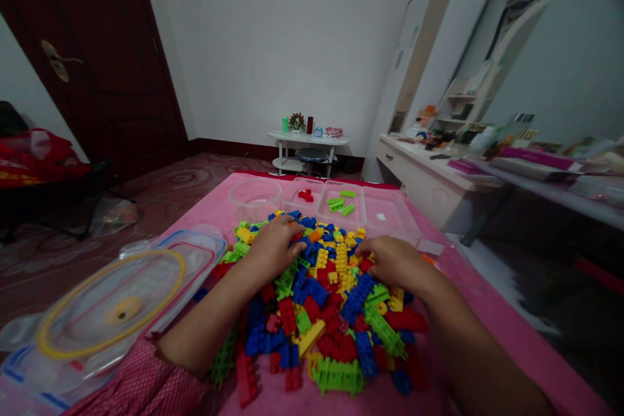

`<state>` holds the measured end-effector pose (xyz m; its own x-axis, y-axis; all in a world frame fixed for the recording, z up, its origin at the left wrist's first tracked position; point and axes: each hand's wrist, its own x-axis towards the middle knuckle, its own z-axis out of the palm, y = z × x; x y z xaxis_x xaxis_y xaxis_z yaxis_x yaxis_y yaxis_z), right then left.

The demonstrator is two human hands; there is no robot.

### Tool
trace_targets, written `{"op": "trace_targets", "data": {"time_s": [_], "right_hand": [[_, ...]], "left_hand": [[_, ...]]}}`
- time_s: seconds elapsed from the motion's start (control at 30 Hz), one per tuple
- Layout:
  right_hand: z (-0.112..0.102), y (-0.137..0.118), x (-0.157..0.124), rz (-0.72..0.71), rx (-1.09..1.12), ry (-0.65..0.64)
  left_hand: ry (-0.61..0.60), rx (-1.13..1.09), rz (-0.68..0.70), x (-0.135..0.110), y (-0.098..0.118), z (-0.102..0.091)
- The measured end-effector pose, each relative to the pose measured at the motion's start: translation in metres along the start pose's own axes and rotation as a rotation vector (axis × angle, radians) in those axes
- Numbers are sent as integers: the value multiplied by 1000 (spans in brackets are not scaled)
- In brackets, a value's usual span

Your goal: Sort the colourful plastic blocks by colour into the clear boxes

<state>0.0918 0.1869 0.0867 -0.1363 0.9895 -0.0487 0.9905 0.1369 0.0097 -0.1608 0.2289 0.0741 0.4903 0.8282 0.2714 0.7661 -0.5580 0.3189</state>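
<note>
A heap of plastic building blocks in red, blue, yellow and green is spread over a pink cloth. My left hand rests at the heap's far left part, thumb and fingers apart among blue, red and orange blocks. On the other side, my right hand reaches into the heap with bent fingers, thumb apart, close to yellow and red blocks. No block is plainly gripped in either hand; some fingertips are hidden among the blocks. Beyond the heap, a clear container holds red blocks, and another clear container holds several green ones.
A round clear tub stands at the far left of the pink cloth, and a clear tray at the far right. Clear lids, one round with a yellow rim, lie stacked at left. A cluttered white dresser stands right.
</note>
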Motion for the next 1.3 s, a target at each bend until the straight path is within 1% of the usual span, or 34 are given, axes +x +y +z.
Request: {"op": "trace_targets", "data": {"time_s": [0.03, 0.07, 0.17, 0.2, 0.27, 0.33, 0.43, 0.5, 0.6, 0.7, 0.77, 0.83, 0.87, 0.9, 0.93, 0.97, 1.03, 1.1, 1.13, 1.17, 1.23, 1.27, 1.3], "right_hand": [[2, -1, 1, -10, -9, -8], [4, -2, 2, -13, -22, -15], [6, -5, 3, -13, -65, -21], [5, -6, 2, -15, -71, -15], [1, -8, 0, -12, -71, 3], [-5, -9, -2, 8, -63, 27], [-15, -12, -5, 48, -26, 89], [-19, -14, -5, 51, 57, 166], [-18, -19, -2, 3, 288, 276], [-13, -25, 2, -55, 557, 321], [-10, -28, 4, -65, 695, 366], [-8, -29, 6, -60, 784, 447], [-9, -29, 6, -56, 824, 490], [-9, -29, 6, -52, 871, 527], [-10, -29, 6, -49, 926, 553], [-11, -30, 6, -46, 983, 571], [-11, -34, 4, -53, 1076, 599], [-9, -42, 3, -87, 1115, 627], [-8, -46, 2, -121, 1108, 634], [-7, -51, 1, -167, 1081, 629], [-5, -59, -2, -273, 984, 589], [-5, -61, -3, -311, 936, 574], [-5, -63, -4, -327, 904, 569]], "left_hand": [[-5, -17, 12, -1, 3, -4], [-38, -42, 36, -4, 7, -9], [-220, -134, 175, -13, 21, -19], [-270, -152, 229, -16, 26, -20], [-305, -154, 318, -22, 35, -19], [-275, -112, 346, -24, 43, -14], [-195, -25, 282, -22, 52, -1], [-161, 21, 228, -19, 55, 7], [-156, 39, 177, -17, 57, 13], [-176, 3, 163, -17, 54, 15], [-160, -59, 148, -17, 51, 15], [-78, -183, 100, -15, 49, 14], [-35, -281, 57, -14, 48, 13], [-8, -413, -4, -12, 47, 11], [-6, -583, -82, -10, 47, 10], [-29, -784, -173, -8, 47, 8], [-128, -1218, -346, -4, 47, 5], [-225, -1593, -468, -2, 47, 4], [-281, -1737, -501, -1, 47, 5], [-342, -1854, -516, -1, 46, 6], [-441, -2004, -521, -2, 45, 10], [-450, -2036, -522, -3, 44, 12], [-420, -2040, -525, -3, 43, 13]]}}
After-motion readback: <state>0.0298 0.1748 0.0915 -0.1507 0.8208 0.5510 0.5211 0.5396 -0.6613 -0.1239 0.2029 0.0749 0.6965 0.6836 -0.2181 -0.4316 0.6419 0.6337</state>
